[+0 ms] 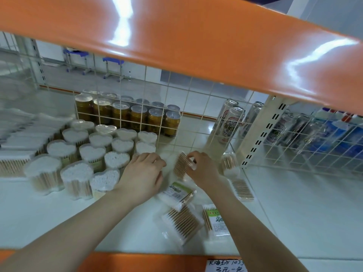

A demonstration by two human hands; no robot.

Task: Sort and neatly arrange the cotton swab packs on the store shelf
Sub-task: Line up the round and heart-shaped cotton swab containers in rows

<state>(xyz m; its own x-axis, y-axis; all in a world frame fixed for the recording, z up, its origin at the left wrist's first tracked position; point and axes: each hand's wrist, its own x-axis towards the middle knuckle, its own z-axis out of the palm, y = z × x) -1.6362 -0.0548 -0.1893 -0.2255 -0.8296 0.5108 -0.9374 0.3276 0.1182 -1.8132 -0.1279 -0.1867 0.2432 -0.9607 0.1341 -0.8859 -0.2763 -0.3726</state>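
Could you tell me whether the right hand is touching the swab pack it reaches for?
Touching: the head view shows the right hand pinching the upright swab pack.

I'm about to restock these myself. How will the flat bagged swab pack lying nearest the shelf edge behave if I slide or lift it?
The flat bagged pack probably feels light: thin wooden sticks in clear film. The glossy film on the smooth white shelf suggests it slides easily. The loose bag edges may flop, though the packed sticks should keep the middle fairly stiff.

Upper shelf edge point(196, 46): glossy orange, glare streaks.
Wire grid point(137, 107): below that edge.
Floor point(127, 89): pale tiles behind the grid.
Blue stools point(113, 64): beyond the grid.
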